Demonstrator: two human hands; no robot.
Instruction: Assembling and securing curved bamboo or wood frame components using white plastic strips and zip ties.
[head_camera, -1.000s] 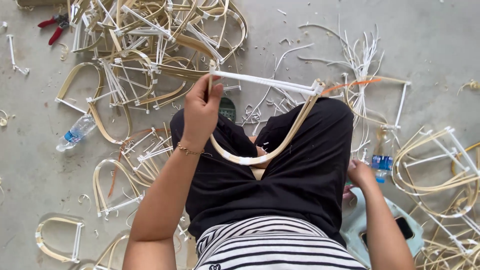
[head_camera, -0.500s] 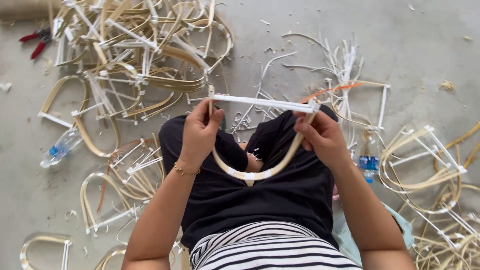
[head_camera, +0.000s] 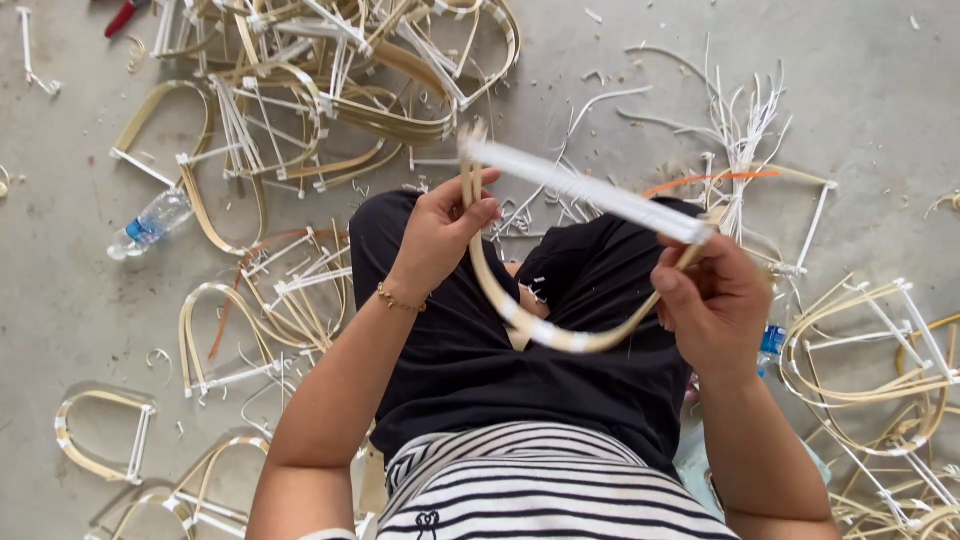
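A D-shaped bamboo frame (head_camera: 560, 335) hangs over my lap: a curved tan strip closed by a straight white-wrapped bar (head_camera: 590, 190). My left hand (head_camera: 445, 225) pinches the frame at its left corner, where strip and bar meet. Gripping the right corner, just below the bar's end, is my right hand (head_camera: 715, 300). The frame is raised and tilted, its bar sloping down to the right. I sit on the concrete floor in black trousers and a striped top.
A big heap of similar bamboo frames (head_camera: 330, 80) lies ahead on the left. More frames lie at the right (head_camera: 870, 370) and lower left (head_camera: 100, 435). A plastic water bottle (head_camera: 150, 222) rests on the floor at left. Loose white strips (head_camera: 740, 130) are scattered ahead.
My right hand came up from beside my leg and took the frame's right corner. Both hands have since lifted and tilted the frame toward me.
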